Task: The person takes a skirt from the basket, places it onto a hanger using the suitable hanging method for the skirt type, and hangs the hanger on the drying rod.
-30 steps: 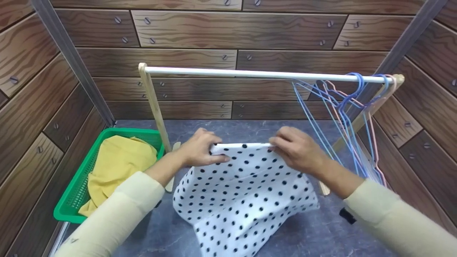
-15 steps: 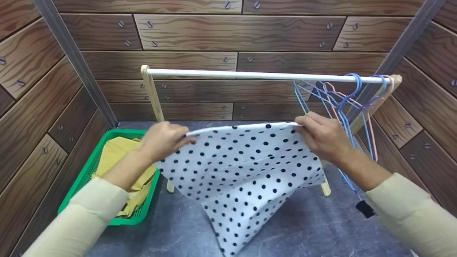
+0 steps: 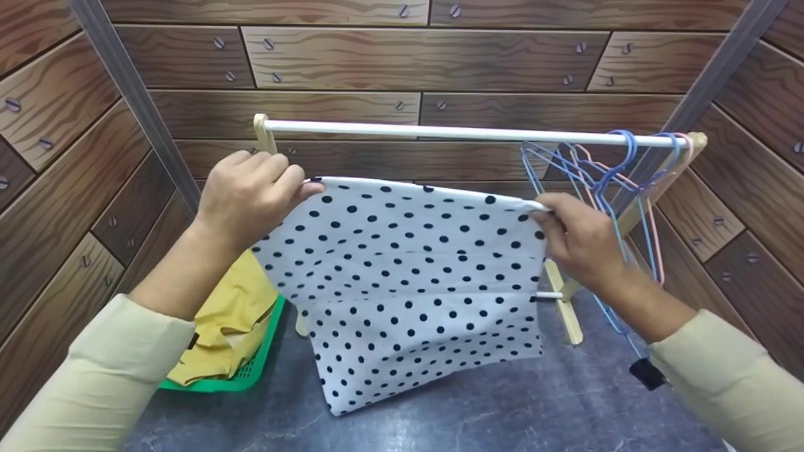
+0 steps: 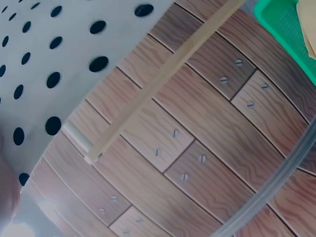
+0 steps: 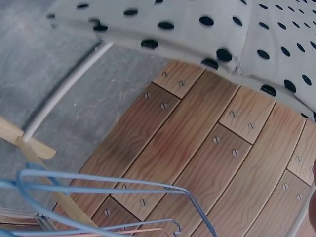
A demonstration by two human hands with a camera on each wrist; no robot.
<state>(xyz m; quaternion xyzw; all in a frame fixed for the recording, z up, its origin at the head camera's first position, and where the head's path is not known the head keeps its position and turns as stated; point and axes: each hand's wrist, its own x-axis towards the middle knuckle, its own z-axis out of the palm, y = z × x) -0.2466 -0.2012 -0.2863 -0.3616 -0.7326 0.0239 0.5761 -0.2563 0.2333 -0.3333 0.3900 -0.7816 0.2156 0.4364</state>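
Observation:
Between the two hands a white cloth with black polka dots (image 3: 408,270) hangs stretched along its top edge, its lower part drooping above the grey floor. My left hand (image 3: 248,194) pinches the top left corner. The top right corner is gripped by my right hand (image 3: 584,238), which sits lower than the left. In the left wrist view the dotted cloth (image 4: 54,64) fills the upper left, and only a sliver of the hand (image 4: 7,187) shows. The cloth (image 5: 197,29) crosses the top of the right wrist view.
Behind the cloth stands a rack with a white rail (image 3: 402,130) and wooden legs. Several blue and pink hangers (image 3: 619,182) hang at its right end. A green basket (image 3: 251,376) with yellow cloth (image 3: 232,314) sits on the left, partly behind the left forearm.
Both hands have spread apart, the left moving up and left, the right moving right and upward. The dotted cloth has gone from bunched to stretched out and raised.

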